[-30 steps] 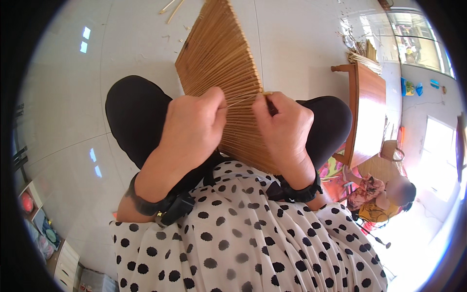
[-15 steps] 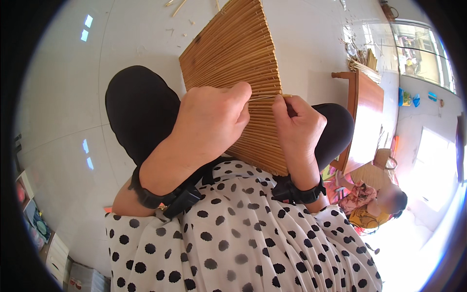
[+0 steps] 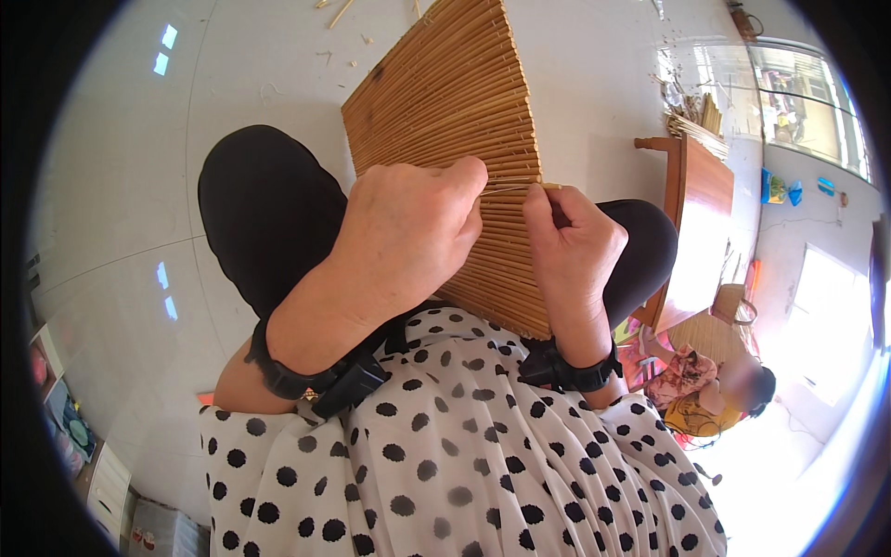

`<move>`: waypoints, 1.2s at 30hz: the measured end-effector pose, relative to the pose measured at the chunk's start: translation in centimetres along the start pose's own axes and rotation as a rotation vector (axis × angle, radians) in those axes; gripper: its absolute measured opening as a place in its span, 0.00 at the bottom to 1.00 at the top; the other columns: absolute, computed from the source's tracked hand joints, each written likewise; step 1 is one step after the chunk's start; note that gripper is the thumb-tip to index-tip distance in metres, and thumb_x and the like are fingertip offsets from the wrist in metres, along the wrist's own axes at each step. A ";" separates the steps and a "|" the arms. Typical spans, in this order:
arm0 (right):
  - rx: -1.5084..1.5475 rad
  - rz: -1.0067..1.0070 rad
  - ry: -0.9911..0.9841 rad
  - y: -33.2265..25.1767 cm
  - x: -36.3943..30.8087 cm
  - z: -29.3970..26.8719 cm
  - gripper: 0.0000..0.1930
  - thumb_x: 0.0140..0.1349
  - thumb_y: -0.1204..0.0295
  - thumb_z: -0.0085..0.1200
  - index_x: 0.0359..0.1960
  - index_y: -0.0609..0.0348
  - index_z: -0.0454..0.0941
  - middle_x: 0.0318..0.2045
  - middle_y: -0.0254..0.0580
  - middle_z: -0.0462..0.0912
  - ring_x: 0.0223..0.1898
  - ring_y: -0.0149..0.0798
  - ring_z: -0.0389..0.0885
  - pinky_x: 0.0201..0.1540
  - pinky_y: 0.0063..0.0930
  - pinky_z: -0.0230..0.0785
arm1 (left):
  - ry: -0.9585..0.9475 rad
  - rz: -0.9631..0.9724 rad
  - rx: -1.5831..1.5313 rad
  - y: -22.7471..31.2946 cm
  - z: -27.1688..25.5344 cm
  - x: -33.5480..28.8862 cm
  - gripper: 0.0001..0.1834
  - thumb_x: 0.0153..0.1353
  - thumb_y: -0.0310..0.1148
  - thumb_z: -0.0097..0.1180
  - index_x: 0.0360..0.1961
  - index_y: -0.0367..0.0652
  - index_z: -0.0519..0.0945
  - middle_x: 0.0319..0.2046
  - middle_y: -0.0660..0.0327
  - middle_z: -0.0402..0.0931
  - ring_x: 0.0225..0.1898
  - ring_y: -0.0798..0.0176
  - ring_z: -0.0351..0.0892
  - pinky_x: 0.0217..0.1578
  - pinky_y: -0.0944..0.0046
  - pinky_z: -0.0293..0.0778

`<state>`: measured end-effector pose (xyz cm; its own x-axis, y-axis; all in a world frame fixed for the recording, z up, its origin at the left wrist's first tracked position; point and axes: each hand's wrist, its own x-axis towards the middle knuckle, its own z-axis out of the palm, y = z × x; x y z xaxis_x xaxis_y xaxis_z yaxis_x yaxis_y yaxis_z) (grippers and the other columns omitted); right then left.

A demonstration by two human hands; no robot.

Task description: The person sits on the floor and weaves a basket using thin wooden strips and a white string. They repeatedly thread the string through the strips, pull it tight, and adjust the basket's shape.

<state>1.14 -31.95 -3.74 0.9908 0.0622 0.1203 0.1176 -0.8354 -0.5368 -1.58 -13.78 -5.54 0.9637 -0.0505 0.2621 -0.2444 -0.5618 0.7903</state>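
Observation:
A mat of thin golden-brown reed sticks [image 3: 445, 102], bound side by side, slants across my lap between my knees. My left hand [image 3: 413, 223] is closed in a fist over the mat's left part. From its thumb side a thin pale strand [image 3: 506, 189] runs across the sticks towards the right edge. My right hand [image 3: 577, 237] is closed at that edge, thumb and forefinger pinching the yellowish end of a reed stick [image 3: 551, 187]. The left fingertips are hidden behind the fist.
Stick scraps [image 3: 342, 13] lie on the tiled floor ahead. A wooden table [image 3: 696, 223] stands to the right, with bundled sticks [image 3: 696, 130] beyond it. Another person [image 3: 691, 381] sits at the right near a woven basket [image 3: 733, 304]. White drawers [image 3: 109, 492] stand at the lower left.
Both hands have shifted very slightly to the right, along with the mat's right edge. Their closed grips look the same.

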 end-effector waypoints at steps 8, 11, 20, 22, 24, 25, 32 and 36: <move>0.047 0.013 0.022 -0.1 0.0 0.3 0.11 0.61 0.67 0.65 0.27 0.62 0.83 0.18 0.48 0.78 0.17 0.43 0.77 0.25 0.31 0.72 | -0.038 0.012 0.059 0.1 -0.3 0.1 0.09 0.53 0.19 0.61 0.27 0.40 0.71 0.18 0.54 0.74 0.19 0.48 0.75 0.20 0.56 0.70; 0.044 0.000 0.027 0.1 -0.1 0.4 0.11 0.61 0.67 0.65 0.26 0.62 0.82 0.17 0.48 0.78 0.17 0.44 0.76 0.25 0.31 0.72 | -0.060 0.018 0.090 0.3 -0.3 0.2 0.09 0.54 0.20 0.60 0.27 0.39 0.71 0.18 0.54 0.75 0.20 0.47 0.76 0.21 0.54 0.70; 0.021 -0.062 0.050 0.1 0.0 0.6 0.12 0.59 0.69 0.64 0.22 0.62 0.79 0.17 0.48 0.76 0.16 0.48 0.74 0.23 0.33 0.70 | -0.134 0.014 0.123 0.1 -0.1 0.5 0.05 0.58 0.21 0.60 0.29 0.39 0.75 0.20 0.53 0.78 0.22 0.45 0.78 0.23 0.51 0.71; 0.015 -0.076 0.054 0.1 0.0 0.7 0.12 0.59 0.69 0.64 0.21 0.62 0.78 0.17 0.48 0.76 0.17 0.48 0.74 0.22 0.34 0.69 | -0.140 0.005 0.145 0.0 0.0 0.5 0.05 0.58 0.22 0.60 0.29 0.39 0.76 0.21 0.52 0.78 0.22 0.45 0.79 0.23 0.52 0.71; 0.002 -0.085 0.060 0.2 -0.1 0.9 0.13 0.59 0.70 0.64 0.20 0.62 0.77 0.17 0.48 0.76 0.17 0.49 0.74 0.22 0.34 0.69 | -0.148 -0.008 0.138 -0.3 -0.1 0.6 0.04 0.59 0.22 0.60 0.29 0.39 0.77 0.21 0.52 0.79 0.23 0.46 0.79 0.23 0.53 0.72; 0.002 -0.097 0.056 0.2 -0.1 0.9 0.13 0.59 0.70 0.64 0.20 0.62 0.77 0.17 0.48 0.76 0.17 0.49 0.74 0.21 0.35 0.69 | -0.137 -0.021 0.109 -0.4 0.0 0.6 0.04 0.59 0.22 0.61 0.30 0.39 0.78 0.21 0.51 0.79 0.23 0.46 0.79 0.23 0.54 0.72; -0.003 -0.111 0.046 0.0 -0.2 0.5 0.10 0.61 0.71 0.64 0.25 0.63 0.81 0.17 0.47 0.77 0.16 0.41 0.74 0.22 0.30 0.68 | -0.113 -0.060 0.009 -0.1 0.3 0.4 0.03 0.60 0.22 0.62 0.32 0.38 0.80 0.21 0.51 0.78 0.22 0.49 0.80 0.24 0.60 0.72; -0.019 -0.100 0.040 -0.2 -0.4 0.5 0.09 0.60 0.72 0.65 0.26 0.64 0.82 0.18 0.49 0.76 0.15 0.42 0.73 0.22 0.28 0.68 | -0.111 -0.038 0.008 0.2 0.2 0.5 0.03 0.60 0.22 0.62 0.32 0.38 0.79 0.21 0.52 0.78 0.21 0.50 0.78 0.24 0.61 0.72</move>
<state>0.80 -31.52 -4.13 0.9706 0.1248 0.2058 0.2145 -0.8364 -0.5044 -1.10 -14.13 -5.36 0.9783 -0.1199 0.1691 -0.2073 -0.5715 0.7940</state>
